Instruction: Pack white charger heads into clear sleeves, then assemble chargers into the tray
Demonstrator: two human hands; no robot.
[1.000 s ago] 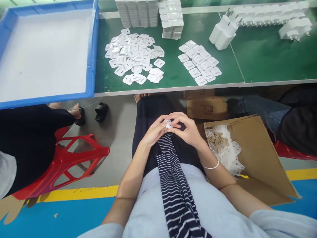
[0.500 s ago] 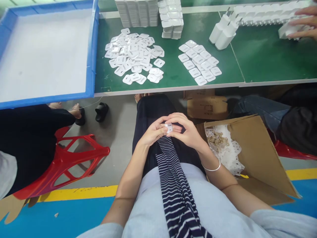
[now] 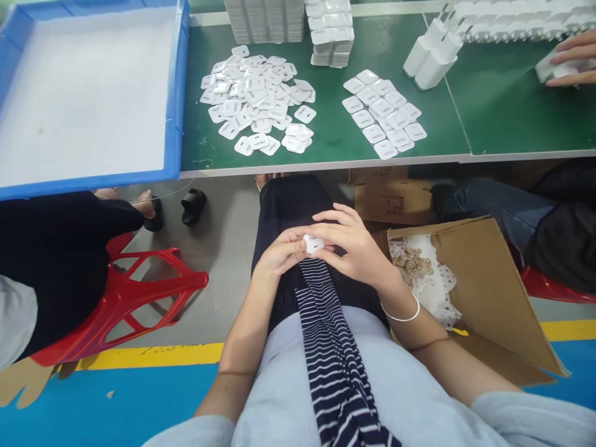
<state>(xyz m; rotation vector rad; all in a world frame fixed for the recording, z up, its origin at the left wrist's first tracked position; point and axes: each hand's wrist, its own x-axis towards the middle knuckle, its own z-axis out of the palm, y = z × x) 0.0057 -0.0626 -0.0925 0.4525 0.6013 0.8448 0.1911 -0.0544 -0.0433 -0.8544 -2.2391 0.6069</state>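
Over my lap, a small white plastic charger cover with a dark slot sits between my two hands. My left hand pinches its left side between thumb and fingers. From the right, my right hand closes its thumb and index finger at the cover's other edge, while its upper fingers stretch out above. On the green table ahead lies a loose pile of similar white covers. To the right of that pile, more covers are laid out in neat slanting rows.
A blue tray stands at the table's left. Stacked white pieces and white plug adapters are at the back. Another person's hand holds a white piece at right. An open cardboard box and a red stool flank me.
The cover has turned, so its slot now faces up toward me. My right hand's upper fingers have lifted and spread. The view has shifted slightly.
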